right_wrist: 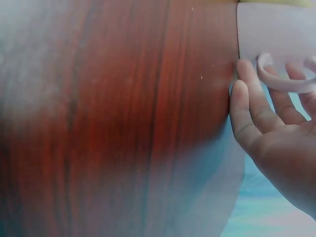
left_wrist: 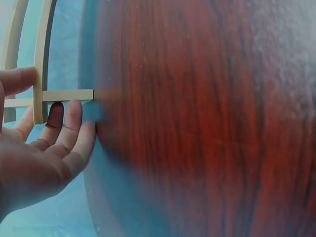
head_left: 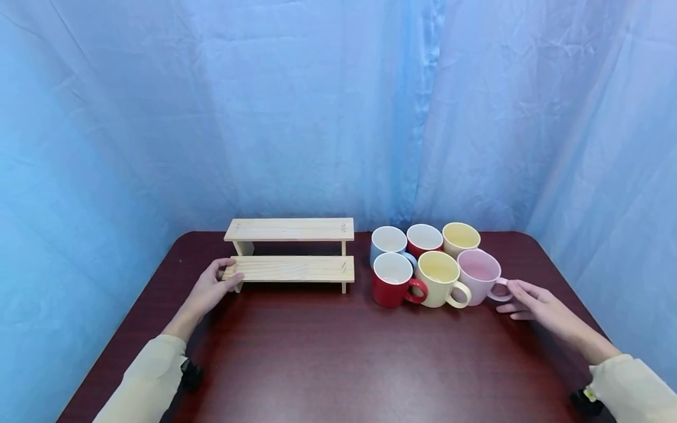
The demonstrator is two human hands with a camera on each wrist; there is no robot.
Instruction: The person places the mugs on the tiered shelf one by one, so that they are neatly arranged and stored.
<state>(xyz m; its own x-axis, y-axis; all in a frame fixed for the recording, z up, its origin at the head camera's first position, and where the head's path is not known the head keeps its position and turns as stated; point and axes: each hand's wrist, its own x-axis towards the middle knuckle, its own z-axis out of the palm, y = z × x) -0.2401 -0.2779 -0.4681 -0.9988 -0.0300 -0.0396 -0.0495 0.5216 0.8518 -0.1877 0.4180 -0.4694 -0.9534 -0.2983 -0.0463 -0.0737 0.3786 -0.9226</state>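
Note:
My left hand point(head_left: 211, 288) grips the left end of the lower step of a two-step wooden shelf point(head_left: 296, 268), thumb on top. In the left wrist view its other fingers point(left_wrist: 74, 118) curl up near the shelf's leg point(left_wrist: 69, 95). On the right, my right hand point(head_left: 539, 305) pinches the handle of a pink mug point(head_left: 478, 285) between thumb and forefinger. The right wrist view shows its lower fingers point(right_wrist: 242, 106) loosely spread below the handle point(right_wrist: 281, 84). The pink mug stands upright at the right end of the front row of mugs.
Beside the pink mug stand a yellow mug point(head_left: 436, 285) and a red mug point(head_left: 390, 291). Behind them are a light blue mug point(head_left: 376, 252), another red mug point(head_left: 420, 251) and another yellow mug point(head_left: 465, 247). Blue curtains point(head_left: 317, 117) hang around the dark wooden table point(head_left: 359, 358).

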